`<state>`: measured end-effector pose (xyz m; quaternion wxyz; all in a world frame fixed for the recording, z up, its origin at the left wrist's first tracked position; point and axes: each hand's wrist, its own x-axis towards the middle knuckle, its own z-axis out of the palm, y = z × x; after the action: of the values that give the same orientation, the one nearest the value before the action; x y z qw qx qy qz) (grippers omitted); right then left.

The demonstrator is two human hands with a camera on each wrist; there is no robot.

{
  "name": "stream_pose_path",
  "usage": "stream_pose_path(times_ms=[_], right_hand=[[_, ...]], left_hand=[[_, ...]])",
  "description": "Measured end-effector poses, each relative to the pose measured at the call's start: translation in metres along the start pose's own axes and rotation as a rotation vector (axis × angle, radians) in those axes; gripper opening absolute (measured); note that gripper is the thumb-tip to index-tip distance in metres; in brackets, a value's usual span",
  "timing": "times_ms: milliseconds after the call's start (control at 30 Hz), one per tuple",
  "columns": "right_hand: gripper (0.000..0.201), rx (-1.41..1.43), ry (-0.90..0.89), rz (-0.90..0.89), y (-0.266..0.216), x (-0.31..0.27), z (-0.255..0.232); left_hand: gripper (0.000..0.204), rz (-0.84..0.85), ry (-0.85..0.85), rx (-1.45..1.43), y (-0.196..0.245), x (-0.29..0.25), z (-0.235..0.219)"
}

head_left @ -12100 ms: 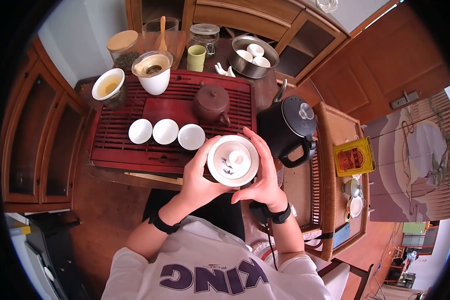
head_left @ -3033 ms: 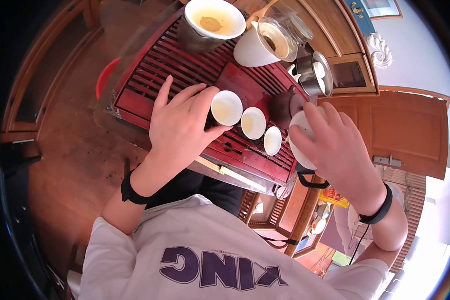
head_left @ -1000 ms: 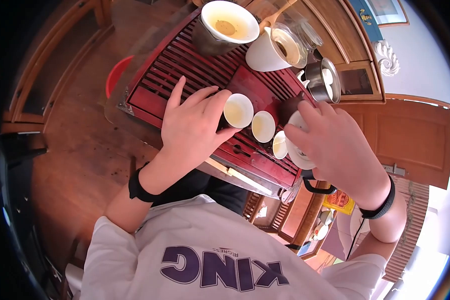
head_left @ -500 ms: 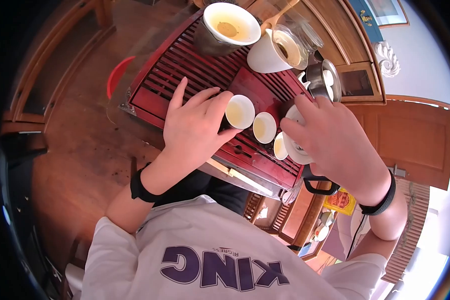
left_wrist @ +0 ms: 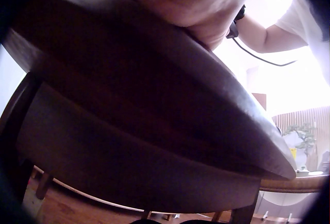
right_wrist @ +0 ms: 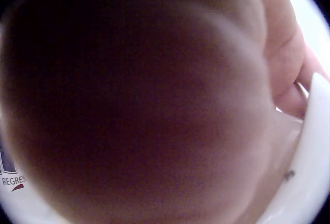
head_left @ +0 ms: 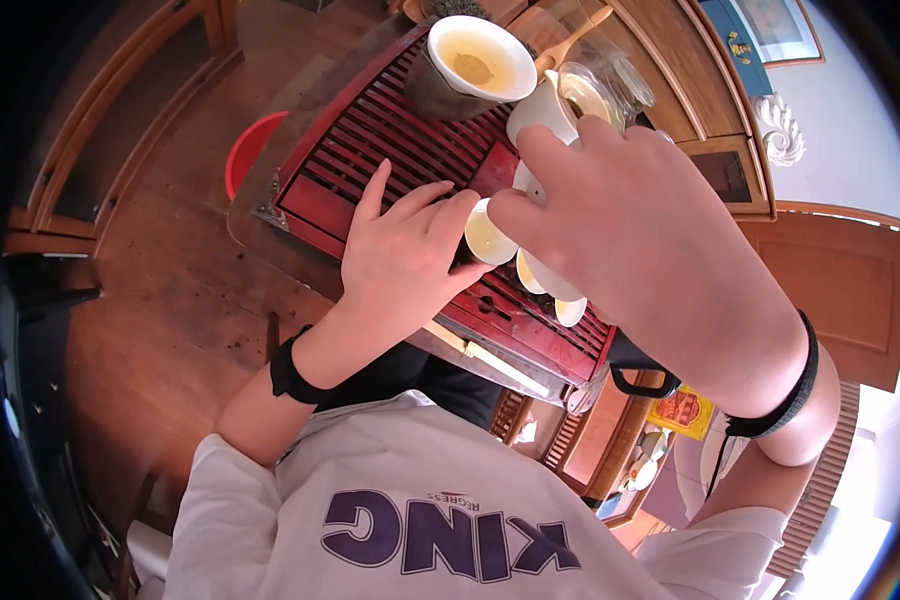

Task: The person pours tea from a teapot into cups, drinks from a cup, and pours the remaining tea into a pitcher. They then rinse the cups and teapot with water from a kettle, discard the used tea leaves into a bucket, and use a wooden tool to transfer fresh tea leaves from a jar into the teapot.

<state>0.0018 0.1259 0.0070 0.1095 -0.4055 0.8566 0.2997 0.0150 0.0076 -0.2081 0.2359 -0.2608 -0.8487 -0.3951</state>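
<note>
My right hand grips a white lidded gaiwan by its rim, close over the cups in the head view. The back of that hand hides most of it. Three small white teacups stand in a row with pale yellow tea inside: the left cup, the middle cup and the right cup. My left hand has thumb and index finger on either side of the left cup, other fingers spread. A dark red slatted tea tray bears the cups.
A white-rimmed bowl with a dark body holds yellow liquid at the tray's far side. Beside it stands a white pitcher with a strainer. The kettle's black handle shows below my right wrist. A red stool is left of the tray.
Over twelve seconds the gaiwan went from both hands to the right, and tea appeared in the cups. In the last half second it moved left along the row. My left hand stayed.
</note>
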Motion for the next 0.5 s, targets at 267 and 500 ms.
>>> stream_pose_path(times_ms=[267, 500], right_hand=[[0.03, -0.05, -0.058, -0.01, 0.004, 0.0, -0.007], [0.029, 0.105, -0.014, 0.057, 0.001, -0.03, 0.011]], left_hand=[[0.058, 0.0, -0.006, -0.001, 0.001, 0.001, 0.0], [0.06, -0.02, -0.036, 0.005, 0.004, 0.003, -0.005]])
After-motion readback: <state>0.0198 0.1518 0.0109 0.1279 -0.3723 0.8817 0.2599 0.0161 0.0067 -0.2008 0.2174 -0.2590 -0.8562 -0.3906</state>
